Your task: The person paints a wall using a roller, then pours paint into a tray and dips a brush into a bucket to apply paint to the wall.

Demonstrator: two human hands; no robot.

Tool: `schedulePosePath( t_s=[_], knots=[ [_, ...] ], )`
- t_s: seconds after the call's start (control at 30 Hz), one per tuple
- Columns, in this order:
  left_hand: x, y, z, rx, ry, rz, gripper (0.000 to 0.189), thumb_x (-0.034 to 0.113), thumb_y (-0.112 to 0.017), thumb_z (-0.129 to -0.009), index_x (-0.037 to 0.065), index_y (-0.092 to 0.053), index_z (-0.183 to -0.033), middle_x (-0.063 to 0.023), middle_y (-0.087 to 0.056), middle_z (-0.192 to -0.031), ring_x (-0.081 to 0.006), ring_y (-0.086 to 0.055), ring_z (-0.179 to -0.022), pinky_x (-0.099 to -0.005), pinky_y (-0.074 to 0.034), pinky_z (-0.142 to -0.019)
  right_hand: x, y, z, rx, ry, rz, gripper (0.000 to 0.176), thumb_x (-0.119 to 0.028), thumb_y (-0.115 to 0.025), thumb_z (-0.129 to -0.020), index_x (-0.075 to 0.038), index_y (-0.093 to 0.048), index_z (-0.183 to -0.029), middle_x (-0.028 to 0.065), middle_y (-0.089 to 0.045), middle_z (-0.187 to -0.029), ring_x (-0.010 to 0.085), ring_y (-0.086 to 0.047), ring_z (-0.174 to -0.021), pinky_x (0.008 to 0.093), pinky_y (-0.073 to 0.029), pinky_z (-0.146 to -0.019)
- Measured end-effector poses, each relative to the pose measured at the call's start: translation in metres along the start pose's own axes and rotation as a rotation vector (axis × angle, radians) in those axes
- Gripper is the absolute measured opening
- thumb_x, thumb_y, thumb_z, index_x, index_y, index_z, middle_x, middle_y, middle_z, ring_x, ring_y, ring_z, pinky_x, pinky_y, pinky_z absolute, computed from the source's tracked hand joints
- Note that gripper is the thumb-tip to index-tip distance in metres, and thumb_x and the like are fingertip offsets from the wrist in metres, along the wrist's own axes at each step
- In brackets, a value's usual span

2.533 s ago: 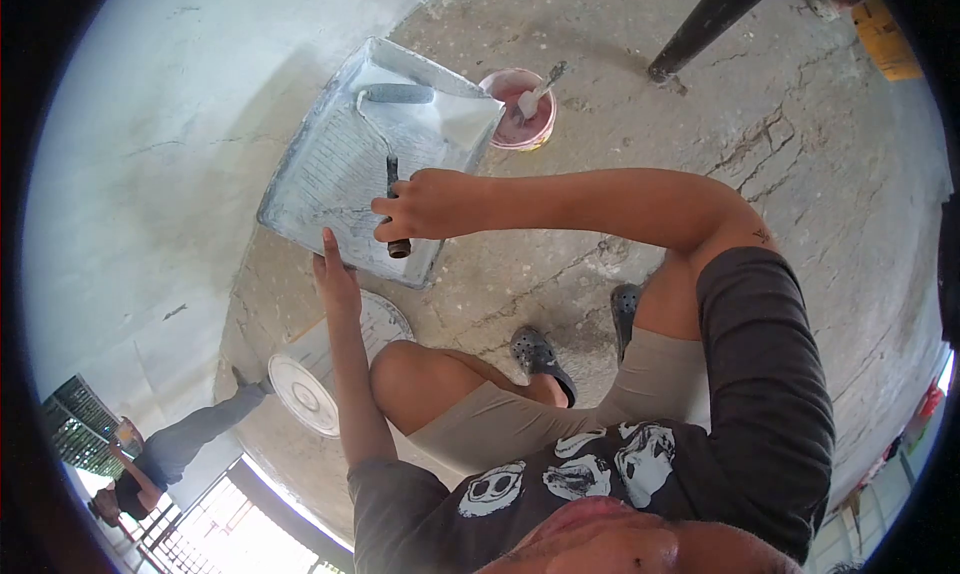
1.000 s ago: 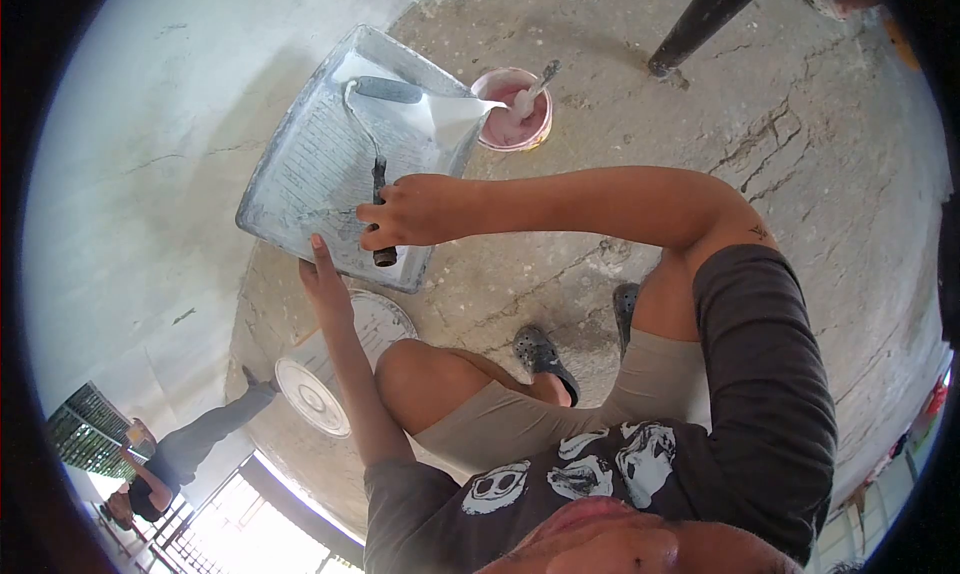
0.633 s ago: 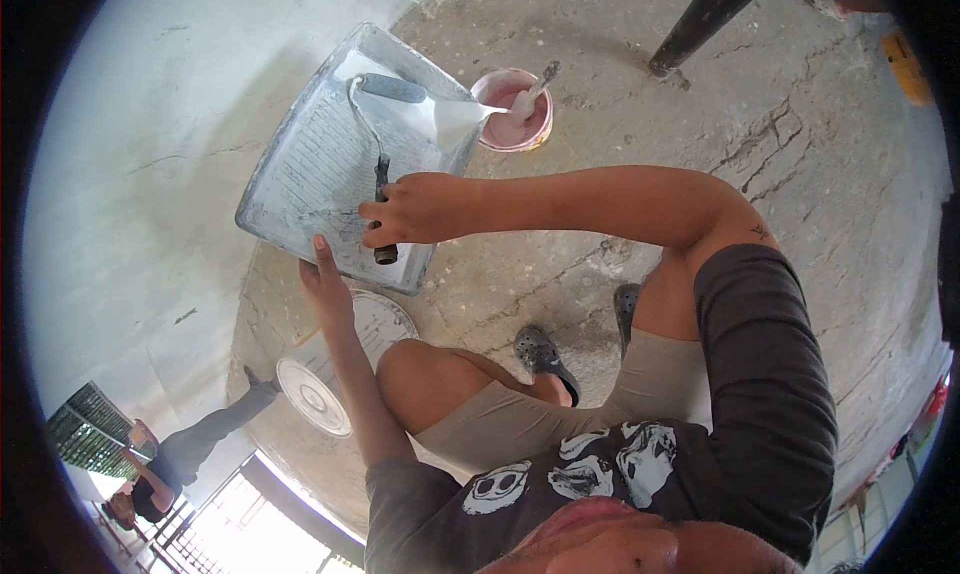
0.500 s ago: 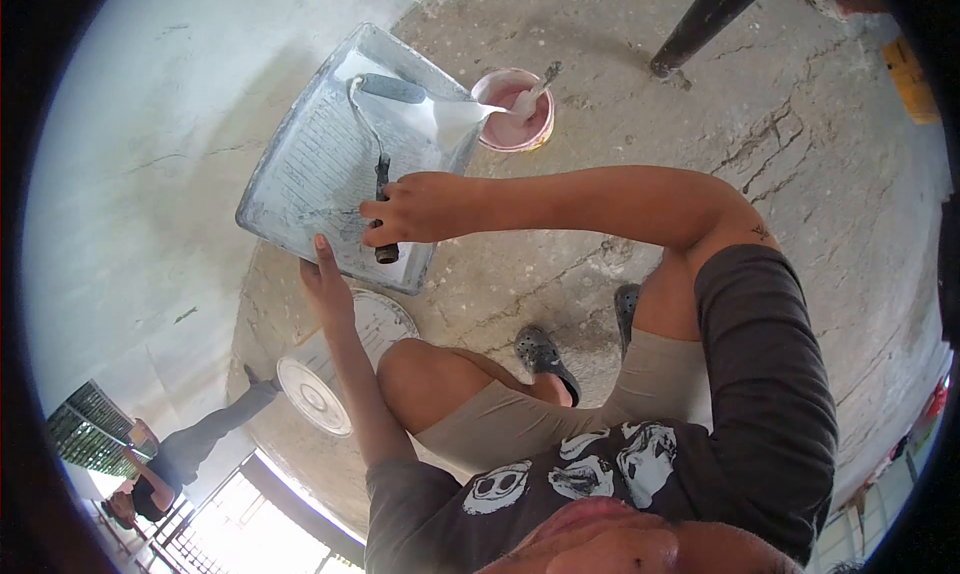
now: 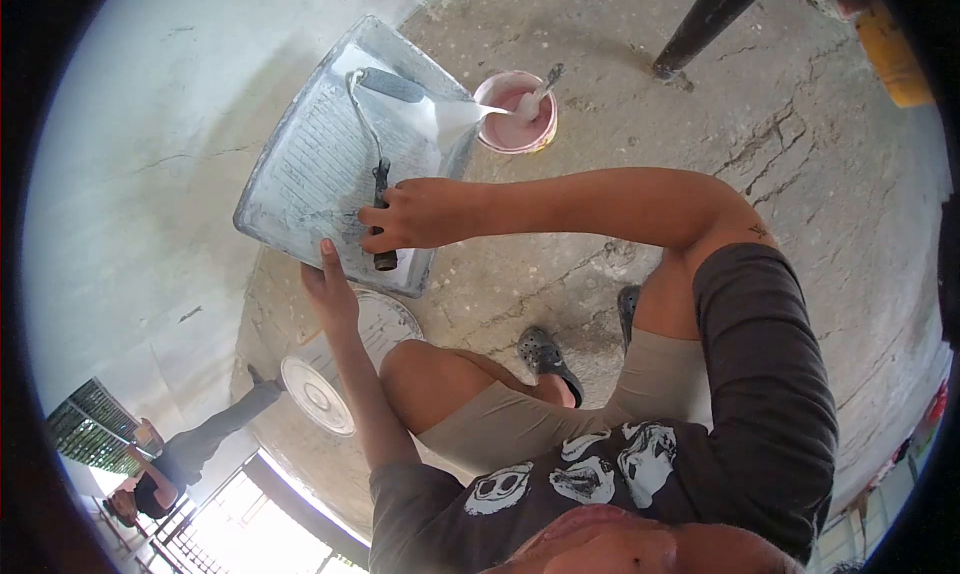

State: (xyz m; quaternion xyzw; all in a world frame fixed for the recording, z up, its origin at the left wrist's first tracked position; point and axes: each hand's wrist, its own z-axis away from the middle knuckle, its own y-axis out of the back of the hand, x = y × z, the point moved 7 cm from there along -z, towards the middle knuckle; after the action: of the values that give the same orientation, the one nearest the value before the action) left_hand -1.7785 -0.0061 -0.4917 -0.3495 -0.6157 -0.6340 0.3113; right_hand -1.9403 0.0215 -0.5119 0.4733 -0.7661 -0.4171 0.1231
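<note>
A paint tray (image 5: 300, 189) is tilted over a small pink-rimmed bucket (image 5: 519, 139), and white paint runs from its corner into the bucket. My left hand (image 5: 331, 289) grips the tray's near edge, thumb on top. In the tray lies a roller (image 5: 391, 85) with a bent wire frame and a black handle (image 5: 382, 179). My right hand (image 5: 415, 214) is closed round that handle, pressing it against the tray. A paint-coated utensil (image 5: 552, 76) stands in the bucket.
Beside my knee on the concrete floor (image 5: 560, 264) are a white round lid (image 5: 318, 394) and a larger round container (image 5: 385, 319). A dark post (image 5: 710, 24) and a yellow object (image 5: 890, 54) stand at upper right. Another person (image 5: 190, 454) is at lower left.
Another person's foot and the yellow object at upper right appear shifted slightly. The tray and both my hands have barely moved, and paint still streams into the bucket.
</note>
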Motion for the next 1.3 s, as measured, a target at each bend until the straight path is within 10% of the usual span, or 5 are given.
schedulePosePath(
  t_s=[0.83,1.1,1.3],
  knots=[
    [0.081,0.003,0.027,0.005,-0.202,-0.259,0.046,0.031,-0.055,-0.093,-0.009,-0.055,-0.116,-0.0246,-0.064,-0.104,-0.032,-0.064,-0.095,-0.0394,-0.047,-0.08,-0.018,0.055,-0.003,-0.096,-0.075,0.007,0.035,-0.012,-0.054,-0.081,-0.017,-0.047,-0.115,0.0134,-0.048,-0.115,0.0265,-0.064,-0.074,0.0347,-0.053,-0.065],
    [0.122,0.006,0.057,0.2,-0.388,-0.456,0.03,0.029,-0.057,-0.091,-0.001,-0.056,-0.09,-0.0165,-0.057,-0.058,-0.0322,-0.061,-0.052,-0.0394,-0.043,-0.046,-0.027,0.114,-0.014,-0.234,-0.276,-0.017,0.044,-0.008,-0.047,-0.084,-0.016,-0.044,-0.127,0.0149,-0.047,-0.121,0.031,-0.064,-0.086,0.0384,-0.053,-0.074],
    [0.122,-0.006,0.063,0.261,-0.483,-0.436,0.026,0.026,-0.058,-0.09,0.0,-0.056,-0.096,-0.0179,-0.059,-0.062,-0.0367,-0.062,-0.058,-0.0415,-0.045,-0.05,-0.016,0.126,0.003,0.066,-0.35,-0.217,0.053,-0.001,-0.066,-0.073,-0.014,-0.047,-0.121,0.0128,-0.046,-0.12,0.0338,-0.057,-0.102,0.0425,-0.049,-0.081]
  ],
)
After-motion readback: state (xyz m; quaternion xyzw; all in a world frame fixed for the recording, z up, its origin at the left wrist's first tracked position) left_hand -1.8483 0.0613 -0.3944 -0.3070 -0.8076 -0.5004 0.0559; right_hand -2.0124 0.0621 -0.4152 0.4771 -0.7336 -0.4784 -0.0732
